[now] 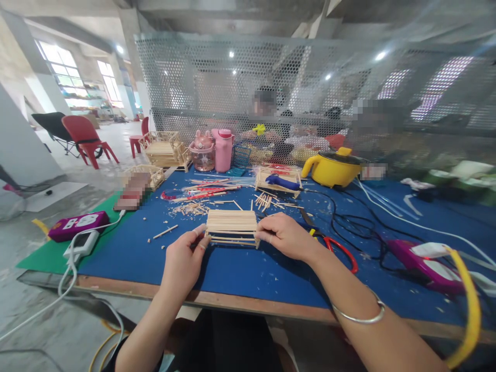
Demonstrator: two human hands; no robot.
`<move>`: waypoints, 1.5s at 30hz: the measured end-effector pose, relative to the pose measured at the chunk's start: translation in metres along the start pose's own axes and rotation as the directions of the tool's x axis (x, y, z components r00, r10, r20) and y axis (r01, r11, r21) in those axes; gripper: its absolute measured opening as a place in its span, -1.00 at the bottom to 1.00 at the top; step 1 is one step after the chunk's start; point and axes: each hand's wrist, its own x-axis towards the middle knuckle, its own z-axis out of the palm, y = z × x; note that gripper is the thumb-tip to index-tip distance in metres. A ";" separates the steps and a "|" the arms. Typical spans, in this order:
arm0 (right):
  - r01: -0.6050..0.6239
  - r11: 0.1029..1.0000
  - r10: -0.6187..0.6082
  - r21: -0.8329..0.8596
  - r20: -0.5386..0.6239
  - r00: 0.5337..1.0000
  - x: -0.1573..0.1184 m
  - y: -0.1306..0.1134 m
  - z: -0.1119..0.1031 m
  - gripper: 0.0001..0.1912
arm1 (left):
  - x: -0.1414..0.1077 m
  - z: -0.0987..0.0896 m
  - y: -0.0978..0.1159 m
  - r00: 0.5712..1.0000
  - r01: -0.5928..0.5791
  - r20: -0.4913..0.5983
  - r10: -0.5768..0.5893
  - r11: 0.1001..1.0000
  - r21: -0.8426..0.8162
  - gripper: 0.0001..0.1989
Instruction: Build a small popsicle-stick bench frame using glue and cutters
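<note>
Between my two hands is a small wooden-stick model (231, 221), its top a row of pale sticks laid side by side, with rails and short legs below. My left hand (186, 258) pinches its left end between thumb and fingers. At the right end, my right hand (282, 233) grips a corner in the same way. Loose sticks (265, 200) and wood crumbs (189, 208) lie just beyond the model. Red-handled scissors (341, 250) rest to the right, partly behind my right forearm.
A blue glue gun (282, 181) lies on another stick frame (261, 178). Behind stand a yellow electric pot (334, 169), a pink bottle (222, 150) and stacked stick models (165, 150). Black cables and purple power strips (426, 268) (79, 226) flank the work area. People sit beyond a perforated screen (232, 77).
</note>
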 end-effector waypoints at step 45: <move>-0.168 0.985 0.165 -0.037 -0.076 0.983 0.011 -0.017 0.003 -0.95 | -0.004 0.003 -0.001 0.965 -0.228 -0.059 0.255 0.930 0.287 -0.77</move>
